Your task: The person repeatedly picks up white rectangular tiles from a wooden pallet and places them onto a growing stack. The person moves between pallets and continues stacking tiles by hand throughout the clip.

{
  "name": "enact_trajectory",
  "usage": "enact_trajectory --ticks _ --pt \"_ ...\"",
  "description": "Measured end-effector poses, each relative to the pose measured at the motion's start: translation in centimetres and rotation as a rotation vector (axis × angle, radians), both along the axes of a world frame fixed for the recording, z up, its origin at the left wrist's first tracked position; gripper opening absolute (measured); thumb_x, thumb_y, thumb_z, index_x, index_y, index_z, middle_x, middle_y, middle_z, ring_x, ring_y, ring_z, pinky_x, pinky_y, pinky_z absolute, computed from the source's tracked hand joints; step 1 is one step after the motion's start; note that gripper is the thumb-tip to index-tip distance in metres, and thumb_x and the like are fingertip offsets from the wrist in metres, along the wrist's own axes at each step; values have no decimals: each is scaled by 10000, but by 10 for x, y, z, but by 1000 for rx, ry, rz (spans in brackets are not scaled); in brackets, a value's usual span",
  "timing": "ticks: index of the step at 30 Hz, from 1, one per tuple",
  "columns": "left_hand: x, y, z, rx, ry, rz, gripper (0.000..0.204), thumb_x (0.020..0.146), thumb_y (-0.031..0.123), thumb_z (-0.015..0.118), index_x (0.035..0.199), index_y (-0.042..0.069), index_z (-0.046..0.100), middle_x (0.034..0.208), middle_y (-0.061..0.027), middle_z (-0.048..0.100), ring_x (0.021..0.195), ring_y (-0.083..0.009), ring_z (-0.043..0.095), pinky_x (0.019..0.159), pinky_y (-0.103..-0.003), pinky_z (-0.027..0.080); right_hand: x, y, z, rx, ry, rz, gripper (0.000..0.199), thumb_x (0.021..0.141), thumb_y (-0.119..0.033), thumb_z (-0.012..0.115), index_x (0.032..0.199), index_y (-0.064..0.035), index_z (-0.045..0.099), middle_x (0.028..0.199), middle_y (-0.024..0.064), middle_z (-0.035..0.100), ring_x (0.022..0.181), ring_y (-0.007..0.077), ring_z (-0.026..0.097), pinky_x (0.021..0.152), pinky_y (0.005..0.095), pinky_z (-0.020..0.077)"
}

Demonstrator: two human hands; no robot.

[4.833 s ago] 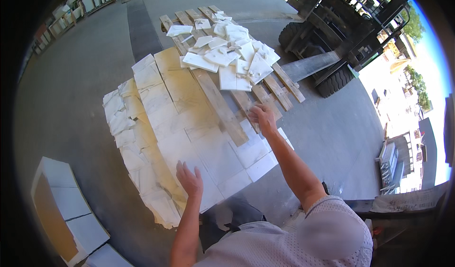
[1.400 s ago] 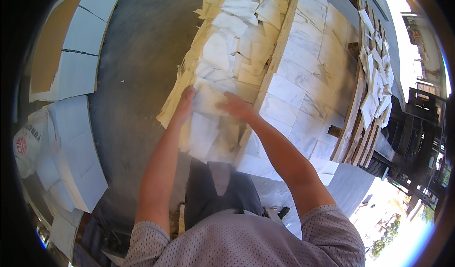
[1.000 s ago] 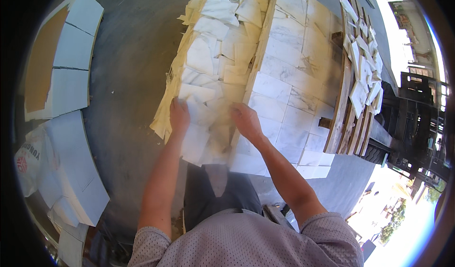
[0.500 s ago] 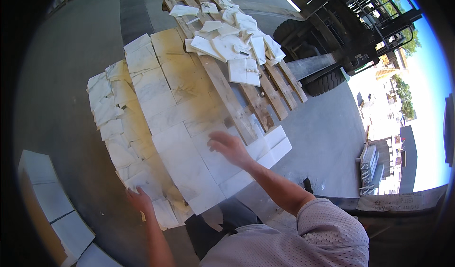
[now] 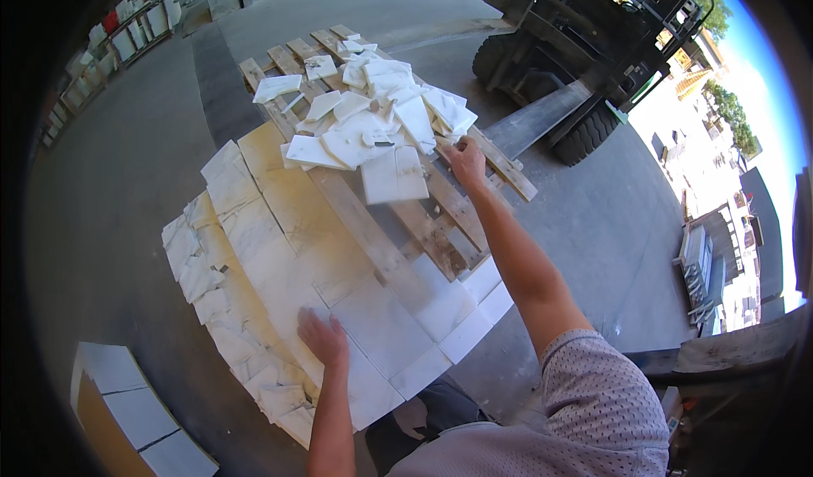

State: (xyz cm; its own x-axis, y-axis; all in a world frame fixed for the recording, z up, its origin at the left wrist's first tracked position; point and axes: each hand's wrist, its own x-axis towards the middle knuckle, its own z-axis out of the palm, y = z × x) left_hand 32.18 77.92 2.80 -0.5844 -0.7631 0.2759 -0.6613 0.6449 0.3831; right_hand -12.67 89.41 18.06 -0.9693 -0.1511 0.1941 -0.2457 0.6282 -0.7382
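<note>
My left hand [image 5: 323, 338] is over the white marble tiles [image 5: 381, 329] laid flat side by side, its fingers loosely spread and a little blurred. It holds nothing. Farther off, my right hand [image 5: 467, 162] reaches to the right edge of a heap of broken marble pieces [image 5: 360, 134] on a wooden pallet [image 5: 360, 227]. Its fingers are curled in beside the lower right pieces; whatever they grip is hidden. A squarish white piece [image 5: 394, 176] hangs over the pallet slats to the left of that hand. Yellowish dust stains several tiles.
A dark forklift [image 5: 584, 62] stands at the far right, one fork [image 5: 542, 121] reaching toward the pallet. Ragged stacked marble pieces [image 5: 203, 282] line the tiles' left side. Pale slabs [image 5: 140, 405] stand at lower left. Racks of slabs [image 5: 135, 32] are at the far left.
My right hand has moved from above the near tiles out to the heap's right edge. My left hand has come from the stack's left side to above the tiles. The view has shifted.
</note>
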Motion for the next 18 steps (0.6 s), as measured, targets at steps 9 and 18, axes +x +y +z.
enact_trajectory --ticks 9,18 --pt "-8 1 -10 -73 -163 33 544 919 299 520 1309 -68 425 1452 -229 380 1360 -392 343 1095 -535 277 -142 1 0 220 -332 -274 1028 758 -698 606 1421 45 350 1374 268 498 1326 394 433 1102 466 306" --pt "-11 -1 -8 -59 -165 26 534 922 311 489 1289 -74 436 1431 -251 396 1336 -418 359 1075 -551 287 -168 -40 -15 161 -362 -234 1066 690 -601 725 1441 20 294 1402 263 467 1274 404 485 1070 433 368"
